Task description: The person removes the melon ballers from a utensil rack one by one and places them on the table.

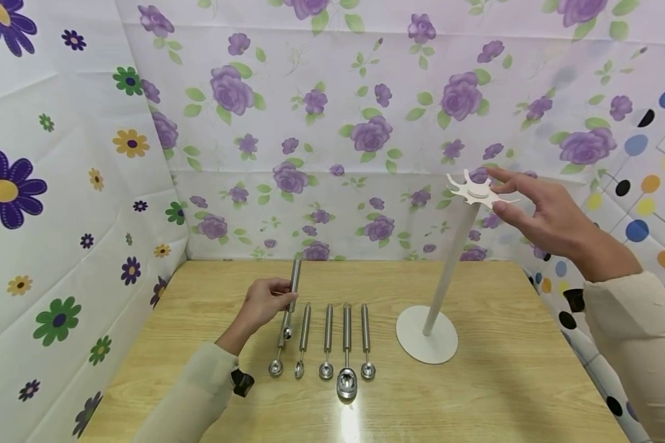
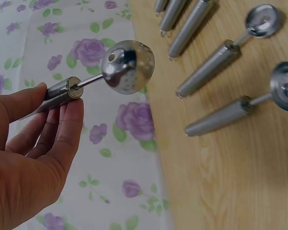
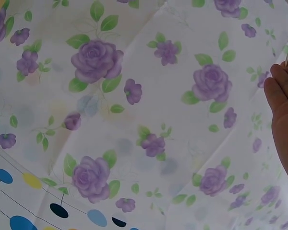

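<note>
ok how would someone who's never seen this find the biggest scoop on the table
On the wooden table, left of the white stand, metal scoops lie in a row, bowls toward the camera. The biggest scoop is second from the stand: its wide oval bowl reaches nearer the camera than its neighbours' small round ones.

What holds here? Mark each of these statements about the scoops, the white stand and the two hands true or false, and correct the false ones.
1. The left hand holds a steel scoop by its handle. True.
2. Five scoops lie on the wooden table. False: four lie in a row there.
3. The right hand touches the slotted top of the white stand. True.
4. A scoop hangs from the stand. False: its slots are bare.
5. The stand lies tipped over. False: it stands on its round base.
</note>
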Available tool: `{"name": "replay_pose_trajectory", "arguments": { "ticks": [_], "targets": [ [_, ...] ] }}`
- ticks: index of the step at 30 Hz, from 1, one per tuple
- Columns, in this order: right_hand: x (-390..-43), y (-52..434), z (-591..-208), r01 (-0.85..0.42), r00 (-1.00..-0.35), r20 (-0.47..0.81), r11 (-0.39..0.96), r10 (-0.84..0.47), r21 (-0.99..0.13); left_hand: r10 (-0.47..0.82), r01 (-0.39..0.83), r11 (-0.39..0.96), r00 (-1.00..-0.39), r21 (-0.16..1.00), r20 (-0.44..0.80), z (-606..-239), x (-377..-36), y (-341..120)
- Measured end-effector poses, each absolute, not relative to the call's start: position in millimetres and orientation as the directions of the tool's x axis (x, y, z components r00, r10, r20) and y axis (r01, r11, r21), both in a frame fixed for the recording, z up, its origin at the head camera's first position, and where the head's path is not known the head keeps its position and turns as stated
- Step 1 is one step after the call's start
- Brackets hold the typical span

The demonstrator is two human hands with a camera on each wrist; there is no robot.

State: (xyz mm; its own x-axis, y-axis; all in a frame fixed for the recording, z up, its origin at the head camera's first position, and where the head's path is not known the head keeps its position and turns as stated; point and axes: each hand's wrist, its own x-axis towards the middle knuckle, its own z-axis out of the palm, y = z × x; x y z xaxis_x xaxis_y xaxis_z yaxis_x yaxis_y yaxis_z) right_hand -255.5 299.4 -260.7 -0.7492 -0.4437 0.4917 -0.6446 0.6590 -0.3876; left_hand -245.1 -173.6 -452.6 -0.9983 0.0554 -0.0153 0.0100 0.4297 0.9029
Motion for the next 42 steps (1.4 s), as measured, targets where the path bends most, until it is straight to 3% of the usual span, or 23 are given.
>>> {"name": "replay_pose_trajectory", "arguments": {
  "ticks": [31,42],
  "targets": [
    [-244.7,308.9,-262.7,-0.648,-0.745,0.484,0.668,-0.459,-0.364,-0.095,-0.245,0.477,-0.969,0.844,-0.228,-517.1,-236.5,-229.2],
    [-244.8,316.8,-265.7,-0.642,-0.742,0.512,0.678,-0.432,-0.358,-0.12,-0.281,0.499,-0.959,0.82,-0.256,-532.7,-243.7,-233.8]
  ]
}}
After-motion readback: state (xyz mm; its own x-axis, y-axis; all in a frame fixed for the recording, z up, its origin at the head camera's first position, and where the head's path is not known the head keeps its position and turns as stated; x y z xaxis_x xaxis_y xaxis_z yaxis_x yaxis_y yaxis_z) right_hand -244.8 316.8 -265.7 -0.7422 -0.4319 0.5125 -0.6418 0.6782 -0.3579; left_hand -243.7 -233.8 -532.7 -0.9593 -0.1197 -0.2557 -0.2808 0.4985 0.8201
